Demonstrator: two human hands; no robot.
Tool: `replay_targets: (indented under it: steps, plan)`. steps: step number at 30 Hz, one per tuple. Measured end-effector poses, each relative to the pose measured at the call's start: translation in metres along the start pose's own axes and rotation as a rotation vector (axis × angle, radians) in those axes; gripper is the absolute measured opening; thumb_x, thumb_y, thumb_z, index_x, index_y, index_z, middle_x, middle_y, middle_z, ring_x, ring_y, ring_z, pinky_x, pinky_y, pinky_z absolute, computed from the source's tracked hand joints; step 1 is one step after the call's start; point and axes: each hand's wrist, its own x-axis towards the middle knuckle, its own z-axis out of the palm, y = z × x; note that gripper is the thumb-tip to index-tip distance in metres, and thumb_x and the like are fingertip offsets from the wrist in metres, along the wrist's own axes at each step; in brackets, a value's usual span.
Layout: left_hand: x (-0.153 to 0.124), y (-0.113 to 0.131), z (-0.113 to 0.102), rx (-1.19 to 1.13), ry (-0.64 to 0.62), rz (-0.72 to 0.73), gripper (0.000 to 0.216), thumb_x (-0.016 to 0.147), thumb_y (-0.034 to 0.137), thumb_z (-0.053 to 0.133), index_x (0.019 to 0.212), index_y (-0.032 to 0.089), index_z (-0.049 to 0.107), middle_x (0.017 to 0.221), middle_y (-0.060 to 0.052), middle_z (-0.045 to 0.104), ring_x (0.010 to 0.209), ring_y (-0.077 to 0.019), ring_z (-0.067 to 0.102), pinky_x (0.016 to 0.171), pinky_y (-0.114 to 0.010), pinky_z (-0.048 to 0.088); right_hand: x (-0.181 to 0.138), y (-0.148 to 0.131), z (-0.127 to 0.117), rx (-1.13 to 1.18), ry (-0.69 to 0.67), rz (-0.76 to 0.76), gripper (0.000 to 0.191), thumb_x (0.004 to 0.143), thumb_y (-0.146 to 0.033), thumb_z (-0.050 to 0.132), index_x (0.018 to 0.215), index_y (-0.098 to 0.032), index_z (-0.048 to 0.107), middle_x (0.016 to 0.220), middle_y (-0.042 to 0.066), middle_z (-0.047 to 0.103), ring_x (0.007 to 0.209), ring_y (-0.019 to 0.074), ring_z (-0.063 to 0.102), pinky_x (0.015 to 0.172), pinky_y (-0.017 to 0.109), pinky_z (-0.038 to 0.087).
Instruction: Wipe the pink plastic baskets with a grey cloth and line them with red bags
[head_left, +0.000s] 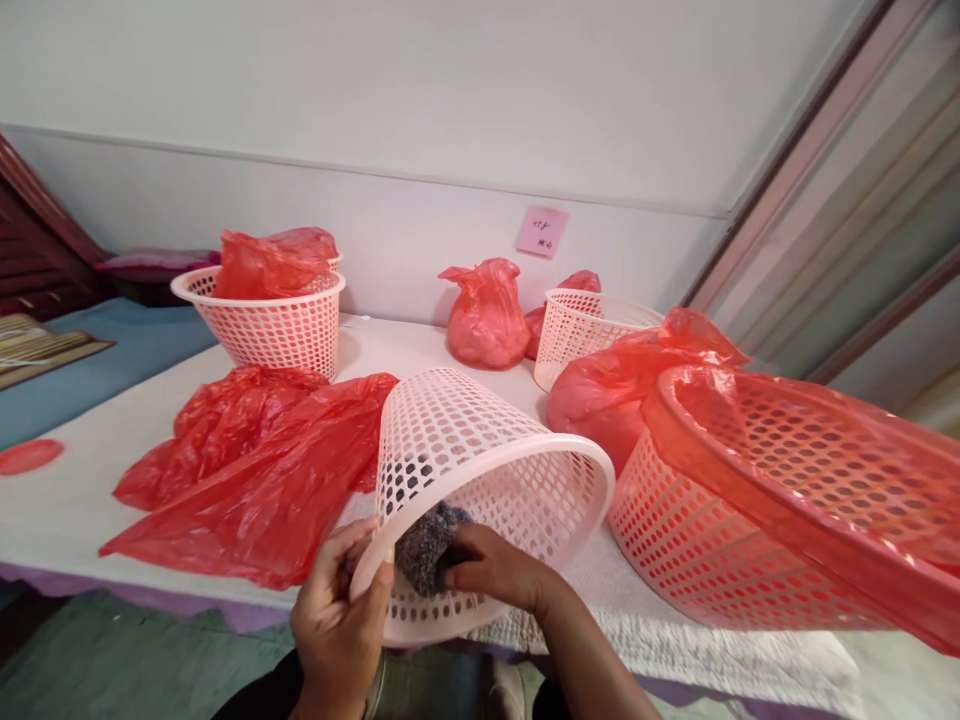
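A white perforated plastic basket (465, 410) lies tilted on its side at the table's front edge, its mouth facing me. My left hand (345, 600) is closed around the basket's rim at the lower left. Inside the mouth, my right hand (487, 565) grips a dark grey, fuzzy cloth (426, 548) against the inner left wall. Part of the cloth also shows dark through the holes. Left of the basket, crumpled red plastic bags (255, 470) lie spread on the table.
A large basket lined with red plastic (750, 500) stands at the right. A tied red bag (487, 315) and a smaller white basket (562, 335) are at the back. Another white basket (277, 325) holds red bags at left. A pink note (542, 231) is on the wall.
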Motion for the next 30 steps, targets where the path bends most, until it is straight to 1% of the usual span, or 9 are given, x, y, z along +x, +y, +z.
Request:
replay_targets:
  steps: [4,6,9,14,17,21,23,26,30]
  plan:
    - [0.0,0.002,0.001,-0.008,-0.003,0.004,0.021,0.078,0.02,0.07,0.099,0.023,0.067,0.08,0.005,0.071,0.067,-0.0074,0.066,0.069,-0.011,0.053,0.013,0.014,0.001,0.569,0.249,0.236,0.046,0.086,-0.06,0.051,0.101,-0.02,0.068,0.09,0.005,0.071,0.08,0.02,0.066,0.076,0.035,0.052]
    - [0.0,0.002,0.002,-0.003,-0.004,0.001,0.02,0.079,0.02,0.07,0.099,0.023,0.067,0.075,0.005,0.069,0.062,-0.0065,0.064,0.066,-0.011,0.053,0.026,0.019,0.009,0.762,0.348,0.285,0.051,0.087,-0.064,0.047,0.11,-0.021,0.064,0.094,0.007,0.072,0.081,0.0212,0.067,0.074,0.037,0.053]
    - [0.0,0.002,0.002,0.003,-0.006,-0.015,0.022,0.078,0.021,0.071,0.099,0.023,0.067,0.074,0.005,0.07,0.059,-0.0065,0.063,0.062,-0.011,0.052,0.044,0.023,0.018,0.888,0.342,0.277,0.05,0.088,-0.061,0.049,0.112,-0.02,0.064,0.097,0.008,0.073,0.091,0.0227,0.068,0.082,0.039,0.052]
    - [0.0,0.001,0.002,-0.044,-0.012,-0.041,0.023,0.077,0.021,0.071,0.1,0.022,0.067,0.071,0.006,0.069,0.056,-0.0068,0.062,0.059,-0.012,0.053,0.052,0.02,0.024,0.772,0.325,0.226,0.036,0.068,-0.031,0.075,0.099,-0.015,0.069,0.083,0.007,0.075,0.08,0.0238,0.07,0.084,0.04,0.051]
    - [0.0,0.001,0.002,-0.04,-0.01,-0.043,0.024,0.076,0.02,0.072,0.099,0.022,0.068,0.077,0.004,0.071,0.062,-0.0089,0.065,0.062,-0.014,0.054,0.052,0.012,0.02,0.786,0.342,0.15,0.039,0.06,-0.022,0.074,0.098,-0.016,0.068,0.082,0.004,0.074,0.078,0.024,0.069,0.082,0.04,0.052]
    - [0.0,0.0,0.0,-0.026,-0.01,-0.062,0.024,0.076,0.019,0.071,0.099,0.022,0.067,0.082,0.003,0.072,0.068,-0.0105,0.068,0.066,-0.016,0.055,0.054,-0.009,0.0,0.803,0.677,-0.146,0.037,0.062,-0.03,0.071,0.097,-0.022,0.065,0.093,0.002,0.074,0.093,0.0245,0.067,0.085,0.039,0.052]
    - [-0.001,0.0,-0.002,-0.025,-0.006,-0.074,0.025,0.075,0.02,0.072,0.099,0.022,0.067,0.081,0.003,0.073,0.067,-0.0105,0.067,0.065,-0.015,0.055,0.054,-0.016,-0.007,0.657,0.747,-0.26,0.033,0.067,-0.04,0.066,0.095,-0.024,0.065,0.095,0.004,0.073,0.101,0.0258,0.065,0.085,0.04,0.052]
    - [0.001,0.001,-0.004,-0.028,0.019,-0.084,0.024,0.075,0.021,0.073,0.098,0.022,0.068,0.079,0.003,0.072,0.065,-0.0104,0.066,0.062,-0.015,0.054,0.05,-0.018,0.002,0.401,0.605,-0.258,0.029,0.074,-0.048,0.062,0.088,-0.024,0.068,0.086,0.004,0.073,0.096,0.0266,0.065,0.083,0.041,0.052]
    - [0.005,0.004,-0.003,-0.031,0.063,-0.153,0.021,0.074,0.026,0.074,0.093,0.022,0.068,0.077,0.003,0.072,0.066,-0.0109,0.066,0.063,-0.016,0.054,0.041,-0.014,0.037,0.157,0.357,-0.268,0.032,0.067,-0.03,0.075,0.098,-0.022,0.068,0.091,0.003,0.071,0.091,0.0248,0.065,0.083,0.038,0.052]
